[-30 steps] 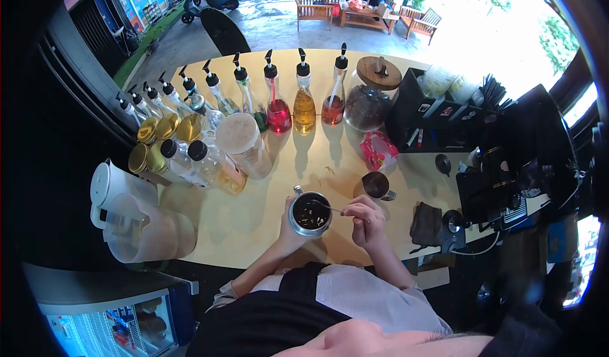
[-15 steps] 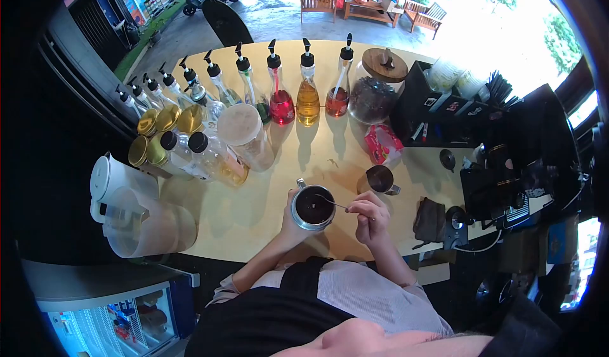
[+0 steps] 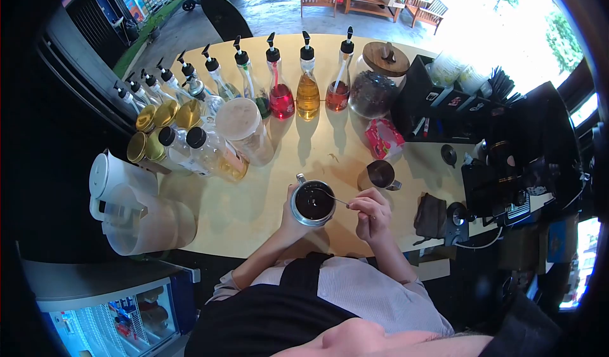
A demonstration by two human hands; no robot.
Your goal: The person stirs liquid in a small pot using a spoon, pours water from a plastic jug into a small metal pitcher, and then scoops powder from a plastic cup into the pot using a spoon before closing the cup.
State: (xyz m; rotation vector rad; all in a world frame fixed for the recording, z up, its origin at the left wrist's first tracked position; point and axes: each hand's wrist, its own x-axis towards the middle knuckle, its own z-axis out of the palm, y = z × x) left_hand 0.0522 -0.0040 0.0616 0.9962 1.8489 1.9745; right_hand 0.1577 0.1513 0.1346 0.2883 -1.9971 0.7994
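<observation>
My left hand (image 3: pixel 291 220) is wrapped round the left side of a metal pitcher (image 3: pixel 313 221), whose handle points up and away from me. Dark liquid (image 3: pixel 311 206) lies inside it. Between the fingers of my right hand (image 3: pixel 372 215) is the end of a thin metal spoon (image 3: pixel 337 199); it slants leftward over the rim and its tip is in the dark liquid. A second metal pitcher (image 3: pixel 380 175) stands on the table just beyond my right hand, its handle to the right.
Pump bottles (image 3: pixel 308 97) curve along the table's far edge beside a wooden-lidded jar (image 3: pixel 373 93). Clear plastic jugs (image 3: pixel 149 227) and capped bottles (image 3: pixel 222 154) stand at left. A pink packet (image 3: pixel 384 138), a dark folded cloth (image 3: pixel 431 216) and a black espresso machine (image 3: pixel 523 173) are at right.
The whole view has shifted slightly. The spoon has moved a little within the dark liquid; both hands keep their holds.
</observation>
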